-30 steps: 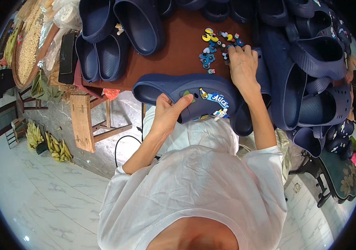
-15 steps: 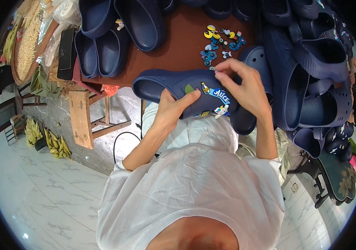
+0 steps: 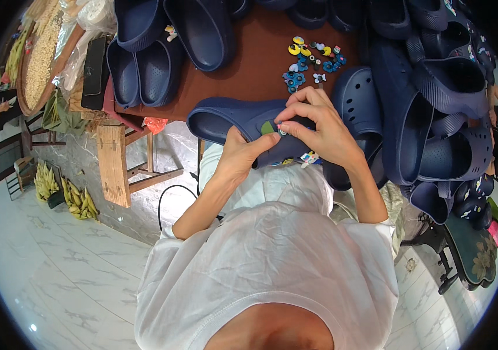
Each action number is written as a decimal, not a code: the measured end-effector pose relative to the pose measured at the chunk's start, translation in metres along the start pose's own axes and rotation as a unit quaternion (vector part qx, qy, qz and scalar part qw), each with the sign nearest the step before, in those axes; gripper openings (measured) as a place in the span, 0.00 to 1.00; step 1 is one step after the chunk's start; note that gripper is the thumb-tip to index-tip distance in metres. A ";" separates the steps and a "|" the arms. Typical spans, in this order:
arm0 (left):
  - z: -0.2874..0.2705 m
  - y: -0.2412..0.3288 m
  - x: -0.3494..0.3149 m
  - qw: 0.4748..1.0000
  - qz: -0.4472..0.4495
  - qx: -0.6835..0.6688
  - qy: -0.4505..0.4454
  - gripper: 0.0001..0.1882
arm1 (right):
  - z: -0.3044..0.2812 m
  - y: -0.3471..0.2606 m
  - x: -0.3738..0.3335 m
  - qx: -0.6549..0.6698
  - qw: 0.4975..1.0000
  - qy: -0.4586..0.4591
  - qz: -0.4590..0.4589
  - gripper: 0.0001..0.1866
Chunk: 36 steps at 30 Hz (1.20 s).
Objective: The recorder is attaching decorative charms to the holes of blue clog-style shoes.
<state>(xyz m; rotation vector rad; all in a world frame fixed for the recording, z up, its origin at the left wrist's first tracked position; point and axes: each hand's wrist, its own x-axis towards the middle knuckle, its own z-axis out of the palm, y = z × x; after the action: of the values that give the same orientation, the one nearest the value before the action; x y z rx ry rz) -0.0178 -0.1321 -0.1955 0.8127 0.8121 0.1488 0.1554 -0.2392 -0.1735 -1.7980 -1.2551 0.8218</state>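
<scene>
A navy clog (image 3: 243,109) lies across my lap at the table's front edge, toe to the right. Its side is gripped by my left hand (image 3: 238,156), the thumb pressed on the upper beside a green leaf-shaped piece (image 3: 267,128). My right hand (image 3: 323,129) pinches a small pale charm (image 3: 282,132) against the upper, close to the left thumb. Lower on the clog are a white, multicoloured charm (image 3: 309,157) and a yellow one (image 3: 287,161). The right hand covers the toe's other charms.
Loose yellow, blue and white charms (image 3: 293,80) lie on the brown tabletop (image 3: 254,70) beyond my hands. Navy clogs line the far side, and more are piled at right, one (image 3: 356,99) beside my right hand. A dark phone (image 3: 95,73) and wooden stool (image 3: 113,166) are at left.
My right hand has moved left and down from above the clog's toe, bringing its pinched charm onto the upper beside my left thumb. The left hand keeps its hold.
</scene>
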 end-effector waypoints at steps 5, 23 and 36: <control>0.001 0.000 -0.001 1.000 -0.004 -0.019 0.008 0.23 | -0.005 0.000 0.003 -0.008 1.000 -0.012 0.013 0.08; 0.006 -0.005 0.002 0.999 0.034 0.000 0.012 0.18 | 0.000 -0.019 0.013 -0.173 0.981 0.000 -0.089 0.07; 0.013 -0.007 0.002 0.998 0.044 0.024 0.040 0.17 | 0.000 -0.009 0.014 -0.102 0.992 -0.036 -0.061 0.07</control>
<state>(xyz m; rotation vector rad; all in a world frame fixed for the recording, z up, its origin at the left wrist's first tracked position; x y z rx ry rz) -0.0088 -0.1437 -0.1962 0.8927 0.8583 0.2411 0.1557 -0.2242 -0.1664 -1.8429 -1.5280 0.7148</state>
